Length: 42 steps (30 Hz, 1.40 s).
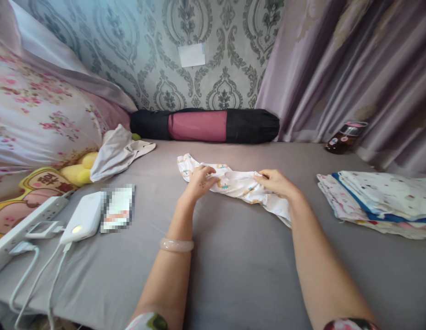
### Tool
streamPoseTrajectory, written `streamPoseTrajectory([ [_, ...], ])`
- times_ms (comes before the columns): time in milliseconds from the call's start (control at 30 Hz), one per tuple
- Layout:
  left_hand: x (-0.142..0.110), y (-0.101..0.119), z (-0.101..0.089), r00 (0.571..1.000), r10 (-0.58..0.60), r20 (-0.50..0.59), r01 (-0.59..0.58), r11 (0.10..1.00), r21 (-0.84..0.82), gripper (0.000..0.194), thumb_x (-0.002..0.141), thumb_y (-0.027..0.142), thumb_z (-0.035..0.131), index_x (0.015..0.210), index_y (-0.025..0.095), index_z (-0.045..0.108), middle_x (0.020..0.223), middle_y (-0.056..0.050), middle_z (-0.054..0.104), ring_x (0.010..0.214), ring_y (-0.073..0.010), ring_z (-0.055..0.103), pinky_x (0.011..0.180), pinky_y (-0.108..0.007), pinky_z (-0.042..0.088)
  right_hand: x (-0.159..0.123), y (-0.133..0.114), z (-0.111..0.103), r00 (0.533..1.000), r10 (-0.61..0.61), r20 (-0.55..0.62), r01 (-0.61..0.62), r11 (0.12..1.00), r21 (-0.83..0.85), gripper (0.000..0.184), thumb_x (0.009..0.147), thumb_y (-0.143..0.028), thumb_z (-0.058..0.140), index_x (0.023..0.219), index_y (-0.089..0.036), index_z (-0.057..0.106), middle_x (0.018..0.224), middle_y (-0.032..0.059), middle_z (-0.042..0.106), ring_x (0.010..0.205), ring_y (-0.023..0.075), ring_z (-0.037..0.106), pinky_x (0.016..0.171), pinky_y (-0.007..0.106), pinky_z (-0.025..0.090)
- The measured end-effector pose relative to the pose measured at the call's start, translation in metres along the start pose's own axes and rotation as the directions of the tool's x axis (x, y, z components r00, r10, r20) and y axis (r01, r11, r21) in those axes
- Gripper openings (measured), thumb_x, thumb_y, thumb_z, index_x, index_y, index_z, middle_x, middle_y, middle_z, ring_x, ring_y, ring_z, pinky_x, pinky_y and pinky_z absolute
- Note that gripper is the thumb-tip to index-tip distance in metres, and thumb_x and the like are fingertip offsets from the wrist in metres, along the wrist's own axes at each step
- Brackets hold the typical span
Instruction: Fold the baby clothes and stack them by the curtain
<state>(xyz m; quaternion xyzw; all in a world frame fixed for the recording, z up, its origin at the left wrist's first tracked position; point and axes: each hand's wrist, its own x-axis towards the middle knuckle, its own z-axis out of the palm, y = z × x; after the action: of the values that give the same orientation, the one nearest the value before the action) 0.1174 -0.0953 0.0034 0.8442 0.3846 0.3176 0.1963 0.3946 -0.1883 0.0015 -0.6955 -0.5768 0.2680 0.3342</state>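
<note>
A small white long-sleeved baby top [233, 185] with a coloured print lies loosely bunched across the middle of the grey sheet. My left hand [201, 181] is on its left shoulder part, with fingers curled onto the cloth; a small gap shows between thumb and forefinger. At the right end of the neckline, my right hand [276, 182] pinches the fabric between thumb and fingers. One sleeve reaches out past my left hand, and the other end trails under my right wrist. A pale bangle [176, 245] circles my left forearm.
Folded clothes [378, 197] are stacked at the right, with a dark bottle [346, 137] behind them. A black and pink rolled bag [199, 125] lies along the wall. At left are a power bank [84, 215], power strip [34, 224], cables and a crumpled pale cloth [116, 151].
</note>
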Motion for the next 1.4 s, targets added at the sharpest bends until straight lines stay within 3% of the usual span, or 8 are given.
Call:
streamPoseTrajectory([
  [233, -0.002, 0.001, -0.013, 0.993, -0.054, 0.103, 0.055, 0.998, -0.005, 0.013, 0.073, 0.028, 0.07, 0.078, 0.019, 0.062, 0.085, -0.003, 0.062, 0.08, -0.019, 0.054, 0.078, -0.034, 0.043, -0.004, -0.005, -0.002, 1.0, 0.017, 0.006, -0.018, 0.999, 0.033, 0.038, 0.074, -0.055, 0.058, 0.074, -0.018, 0.064, 0.061, -0.0031, 0.051, 0.056, 0.0119, 0.046, 0.049, 0.023, 0.03],
  [533, 0.0, -0.004, -0.004, 0.992, -0.029, 0.127, 0.018, 0.996, 0.089, 0.009, 0.076, 0.025, 0.063, 0.078, 0.02, 0.07, 0.085, -0.005, 0.066, 0.082, -0.0215, 0.057, 0.084, -0.038, 0.04, -0.003, -0.003, -0.001, 0.999, 0.033, 0.005, -0.033, 0.999, 0.03, 0.038, 0.073, -0.055, 0.06, 0.076, -0.017, 0.066, 0.063, -0.0019, 0.055, 0.057, 0.0129, 0.048, 0.049, 0.023, 0.033],
  [767, 0.0, -0.008, -0.001, 0.998, 0.0, 0.068, -0.005, 0.997, 0.082, 0.017, 0.081, 0.03, 0.058, 0.08, 0.02, 0.072, 0.085, -0.007, 0.067, 0.084, -0.0232, 0.059, 0.082, -0.036, 0.042, -0.007, -0.008, -0.005, 0.998, 0.04, 0.051, -0.043, 0.998, 0.051, 0.035, 0.071, -0.052, 0.06, 0.079, -0.018, 0.066, 0.066, -0.0008, 0.058, 0.058, 0.0127, 0.049, 0.05, 0.023, 0.034],
  [967, 0.004, 0.006, -0.005, 0.998, -0.04, -0.041, 0.035, 0.991, -0.128, 0.019, 0.082, 0.029, 0.051, 0.083, 0.018, 0.066, 0.08, -0.004, 0.066, 0.08, -0.0195, 0.059, 0.075, -0.03, 0.044, -0.013, -0.015, -0.019, 0.993, -0.004, 0.122, 0.005, 1.0, -0.012, 0.031, 0.068, -0.048, 0.061, 0.075, -0.018, 0.065, 0.063, -0.0016, 0.056, 0.056, 0.0119, 0.046, 0.049, 0.022, 0.032],
  [1067, 0.007, 0.015, -0.009, 0.993, -0.066, -0.1, 0.047, 0.981, -0.186, 0.019, 0.082, 0.029, 0.048, 0.08, 0.017, 0.063, 0.074, -0.002, 0.063, 0.076, -0.0174, 0.057, 0.071, -0.028, 0.043, -0.014, -0.019, -0.021, 0.997, -0.032, 0.071, 0.034, 0.999, -0.035, 0.031, 0.068, -0.047, 0.061, 0.073, -0.017, 0.064, 0.061, -0.0018, 0.055, 0.056, 0.0115, 0.045, 0.049, 0.023, 0.032],
  [1233, 0.009, 0.03, -0.045, 0.986, -0.004, -0.164, -0.014, 0.994, -0.107, 0.02, 0.082, 0.031, 0.05, 0.082, 0.017, 0.065, 0.079, -0.003, 0.064, 0.078, -0.0175, 0.057, 0.073, -0.028, 0.044, -0.022, -0.032, -0.025, 0.987, -0.132, -0.093, 0.131, 0.991, -0.02, 0.039, 0.07, -0.054, 0.063, 0.073, -0.015, 0.066, 0.061, -0.0026, 0.053, 0.057, 0.0107, 0.044, 0.051, 0.023, 0.031],
  [1400, 0.002, 0.049, -0.103, 0.988, 0.127, -0.094, -0.131, 0.99, -0.045, 0.024, 0.076, 0.04, 0.061, 0.083, 0.018, 0.068, 0.083, -0.003, 0.067, 0.081, -0.0186, 0.059, 0.073, -0.029, 0.045, -0.043, -0.064, -0.047, 0.978, -0.202, -0.059, 0.208, 0.972, 0.113, 0.053, 0.065, -0.067, 0.067, 0.079, -0.016, 0.071, 0.066, -0.001, 0.059, 0.058, 0.0119, 0.048, 0.052, 0.024, 0.034],
])
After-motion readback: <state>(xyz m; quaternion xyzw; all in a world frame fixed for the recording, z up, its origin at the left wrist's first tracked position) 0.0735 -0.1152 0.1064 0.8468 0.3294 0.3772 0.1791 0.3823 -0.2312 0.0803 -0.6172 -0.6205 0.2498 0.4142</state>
